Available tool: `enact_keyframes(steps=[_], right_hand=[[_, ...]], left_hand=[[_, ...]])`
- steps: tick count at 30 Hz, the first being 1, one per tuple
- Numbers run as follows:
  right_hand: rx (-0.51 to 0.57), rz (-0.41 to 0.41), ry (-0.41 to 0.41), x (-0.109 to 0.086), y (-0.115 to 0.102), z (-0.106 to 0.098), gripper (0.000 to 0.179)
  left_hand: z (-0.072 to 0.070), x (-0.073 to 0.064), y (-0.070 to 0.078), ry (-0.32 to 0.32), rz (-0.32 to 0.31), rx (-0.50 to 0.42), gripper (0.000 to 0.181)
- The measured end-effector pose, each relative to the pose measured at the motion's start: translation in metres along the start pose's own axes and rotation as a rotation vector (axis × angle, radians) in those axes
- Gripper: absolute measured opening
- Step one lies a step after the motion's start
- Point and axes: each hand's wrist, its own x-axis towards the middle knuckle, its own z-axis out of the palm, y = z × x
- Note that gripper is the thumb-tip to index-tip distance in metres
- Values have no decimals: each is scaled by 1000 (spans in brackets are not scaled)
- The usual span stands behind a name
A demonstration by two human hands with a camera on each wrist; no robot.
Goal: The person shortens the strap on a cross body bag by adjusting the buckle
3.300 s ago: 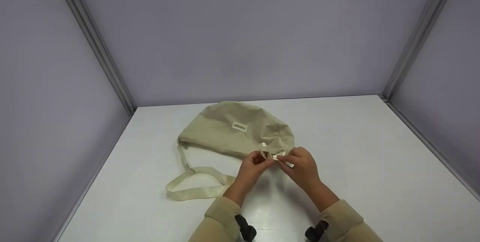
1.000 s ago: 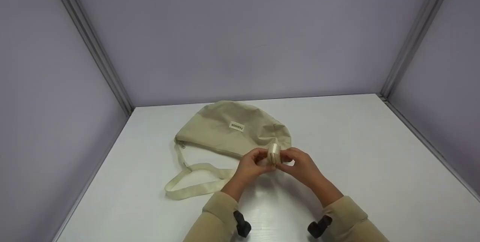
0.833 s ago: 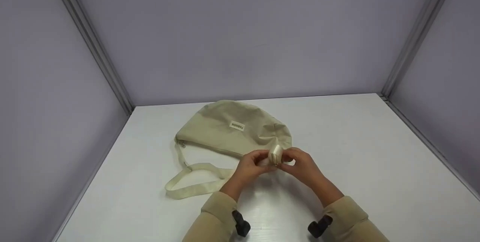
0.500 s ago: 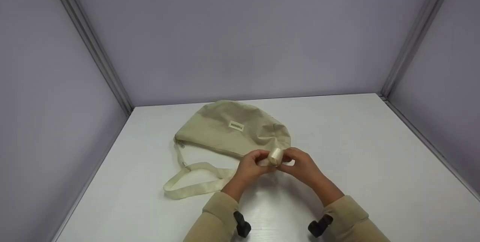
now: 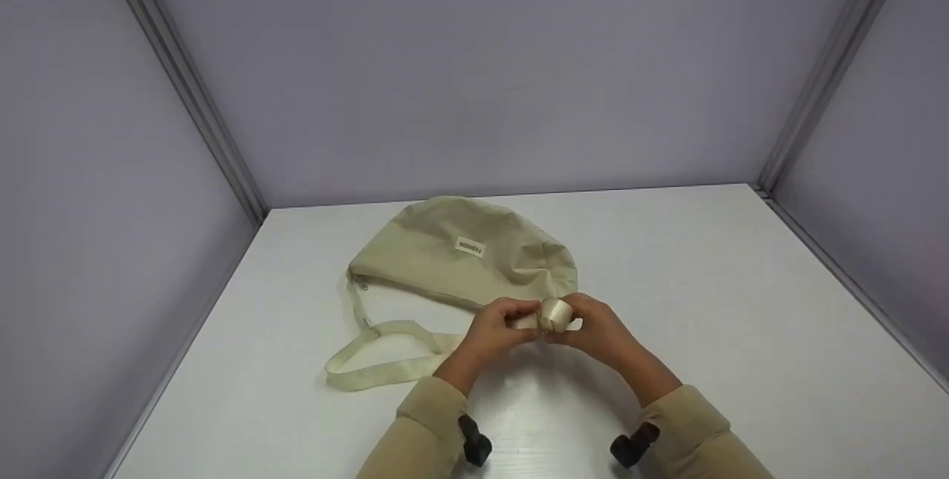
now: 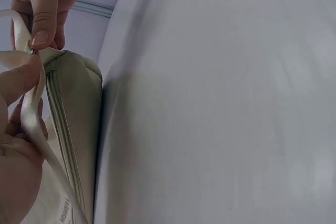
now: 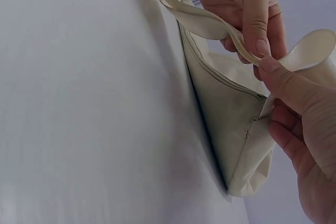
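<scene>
A beige fabric bag [image 5: 474, 256] with a "FASHION" label [image 5: 470, 247] lies on the white table. At the bag's near right corner, my left hand [image 5: 493, 331] and my right hand [image 5: 599, 327] pinch its strap [image 5: 556, 314] between thumbs and fingers, with the tips almost meeting. The strap forms a raised loop [image 7: 314, 51] there, seen in the right wrist view. A small bit of metal [image 6: 33, 51] shows at the thumb tips in the left wrist view; its shape is mostly hidden by fingers. The bag's zipper [image 6: 62, 129] runs along its near edge.
The rest of the strap [image 5: 385, 375] curls on the table [image 5: 704, 301] to the left, joined to the bag's left corner. Pale grey wall panels [image 5: 474, 78] stand behind and on both sides. Each sleeve carries a black wrist mount [image 5: 477, 440].
Over the last seconds the strap between my hands has risen into a rounded loop. Within the last second that loop has tilted right, towards my right hand. The bag stays in place.
</scene>
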Motion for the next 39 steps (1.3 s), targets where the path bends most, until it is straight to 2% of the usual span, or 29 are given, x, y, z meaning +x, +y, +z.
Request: enact_keyframes(steps=[3,6,9,12,19,26,32,35,39], right_hand=[[1,-4,-6,1,-1,0,33],[2,1,-9,1,-1,0,32],[-2,-4,-11,1,-1,0,32],[-14,-22,-9,1,-1,1,32],[-22,-51,-10,1,1,1,36],[-26,-80,2,2,0,1,34],[-37,-77,4,3,1,1,34],[-42,-90,0,3,2,1,37],[-43,-118,7,2,2,0,42]], left_hand=[[-2,0,1,23,-50,8,34],[-4,-1,2,37,-81,61,27],[-7,-1,3,37,-86,113,23],[-9,-1,4,30,-88,125,22],[-13,-2,4,29,-69,118,19],[-12,-2,2,92,-13,90,15],[-10,-2,3,131,-4,40,12],[-12,-3,3,127,-7,39,12],[-17,-4,2,93,4,86,14]])
